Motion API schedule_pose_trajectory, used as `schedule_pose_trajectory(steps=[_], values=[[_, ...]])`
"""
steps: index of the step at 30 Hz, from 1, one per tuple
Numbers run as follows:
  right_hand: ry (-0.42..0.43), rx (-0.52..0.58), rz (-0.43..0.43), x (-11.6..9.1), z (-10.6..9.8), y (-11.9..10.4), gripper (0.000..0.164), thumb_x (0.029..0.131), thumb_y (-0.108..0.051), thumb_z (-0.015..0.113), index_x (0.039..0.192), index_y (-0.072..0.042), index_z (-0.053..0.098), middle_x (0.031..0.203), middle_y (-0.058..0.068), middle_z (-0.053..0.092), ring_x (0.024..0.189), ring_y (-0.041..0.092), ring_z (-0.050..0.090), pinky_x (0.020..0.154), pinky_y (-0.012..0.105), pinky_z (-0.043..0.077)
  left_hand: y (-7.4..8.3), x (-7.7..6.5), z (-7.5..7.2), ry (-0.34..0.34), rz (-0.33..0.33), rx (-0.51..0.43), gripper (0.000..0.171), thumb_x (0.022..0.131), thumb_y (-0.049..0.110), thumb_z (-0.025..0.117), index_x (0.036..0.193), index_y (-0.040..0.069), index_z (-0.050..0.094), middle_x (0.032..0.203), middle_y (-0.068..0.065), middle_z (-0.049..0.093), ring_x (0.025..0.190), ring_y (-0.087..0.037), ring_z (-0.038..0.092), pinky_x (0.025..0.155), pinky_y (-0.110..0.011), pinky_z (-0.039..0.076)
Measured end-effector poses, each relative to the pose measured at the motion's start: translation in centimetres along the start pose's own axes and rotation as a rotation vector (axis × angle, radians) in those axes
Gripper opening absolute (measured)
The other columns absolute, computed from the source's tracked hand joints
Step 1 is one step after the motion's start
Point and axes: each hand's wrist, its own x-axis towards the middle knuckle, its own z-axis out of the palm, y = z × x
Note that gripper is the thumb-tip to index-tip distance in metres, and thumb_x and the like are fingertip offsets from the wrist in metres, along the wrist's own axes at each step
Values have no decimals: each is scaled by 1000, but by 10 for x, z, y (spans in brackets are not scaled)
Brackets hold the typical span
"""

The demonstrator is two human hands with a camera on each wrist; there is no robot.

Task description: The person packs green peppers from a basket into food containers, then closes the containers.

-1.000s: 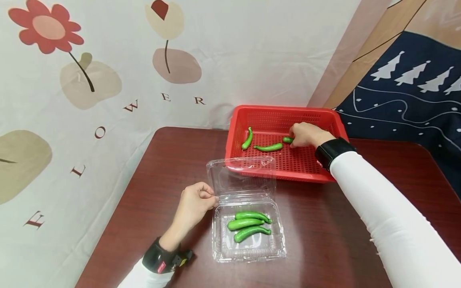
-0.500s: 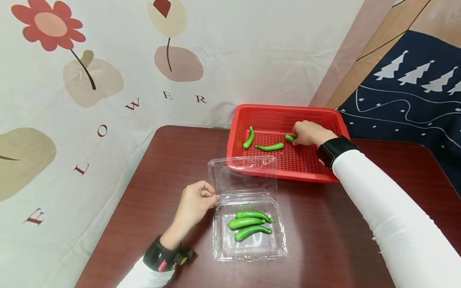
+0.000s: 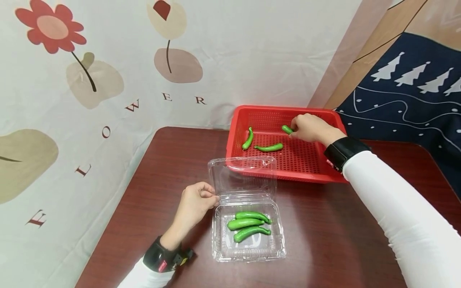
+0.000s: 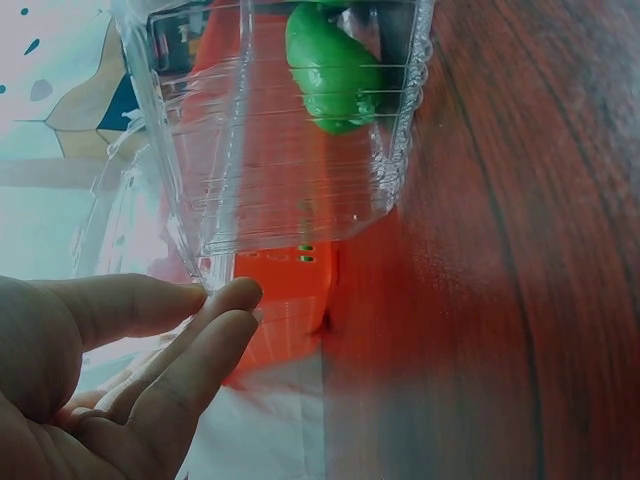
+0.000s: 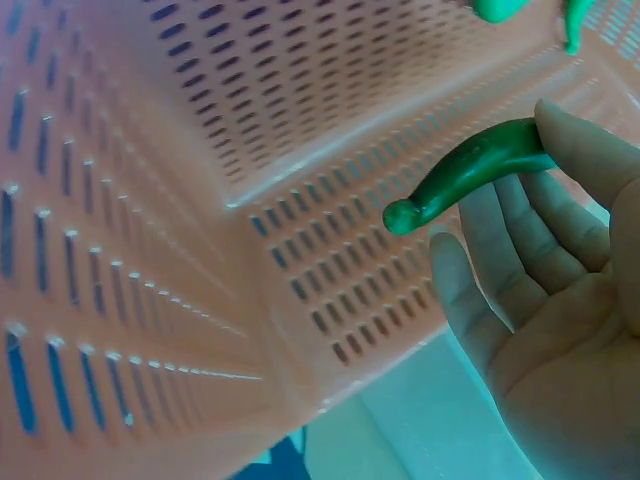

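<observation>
My right hand point(image 3: 311, 129) is inside the red basket point(image 3: 288, 176), pinching a green chili pepper point(image 5: 468, 172) between thumb and fingers. The right wrist view has this pepper raised off the perforated basket floor, its knobbed stem end pointing away from the hand. With thumb and fingertips, my left hand point(image 3: 196, 202) pinches the hinge corner of a clear plastic clamshell container point(image 3: 225, 250), whose lid point(image 3: 241, 176) stands up at the back. Inside its base, three green chili peppers point(image 3: 246, 223) lie side by side.
Two more green peppers, one upright along the left point(image 3: 248, 139) and one crosswise point(image 3: 269, 147), lie in the basket. The container's lid overlaps the basket's front left in the head view. A printed cloth point(image 3: 234, 60) hangs behind the dark red-brown table point(image 3: 173, 160).
My right hand has gripped the pepper and lifted it from the basket floor, toward the back wall of the basket. My left hand keeps its place at the hinge.
</observation>
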Motion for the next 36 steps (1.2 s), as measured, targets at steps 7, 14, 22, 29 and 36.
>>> schedule_pose_trajectory(steps=[7, 14, 22, 29, 36], values=[[69, 26, -43, -11, -13, -15, 16, 96, -15, 75, 105, -3, 74, 87, 9, 69, 79, 26, 58, 75, 42, 49, 0, -1, 0, 5, 9, 21, 14, 80, -7, 79, 86, 0, 68, 71, -6, 73, 62, -14, 67, 53, -20, 46], [137, 45, -70, -23, -25, -26, 18, 97, -18, 74, 107, -4, 75, 92, 9, 72, 83, 26, 62, 79, 44, 52, 0, 0, -1, 2, 13, 12, 14, 80, -7, 79, 86, 0, 68, 72, -7, 74, 63, -15, 69, 55, -21, 50], [207, 90, -96, -40, -34, -38, 22, 97, -20, 74, 111, -3, 75, 95, 9, 74, 88, 25, 66, 81, 45, 54, -1, 0, -1, 1, 17, 4, 14, 80, -7, 78, 87, 0, 68, 71, -6, 73, 63, -16, 69, 54, -20, 49], [263, 87, -129, -56, -36, -46, 21, 97, -21, 74, 111, -6, 75, 94, 7, 72, 87, 22, 65, 78, 43, 53, -1, 0, 0, 1, 16, 1, 14, 80, -7, 79, 87, 0, 68, 71, -7, 73, 63, -14, 68, 54, -20, 49], [343, 117, -147, -72, -30, -53, 20, 96, -21, 77, 111, -7, 75, 92, 5, 72, 83, 20, 62, 72, 39, 51, -1, 0, 1, 0, 12, -8, 14, 80, -8, 78, 87, -1, 68, 72, -7, 74, 63, -15, 69, 56, -20, 52]])
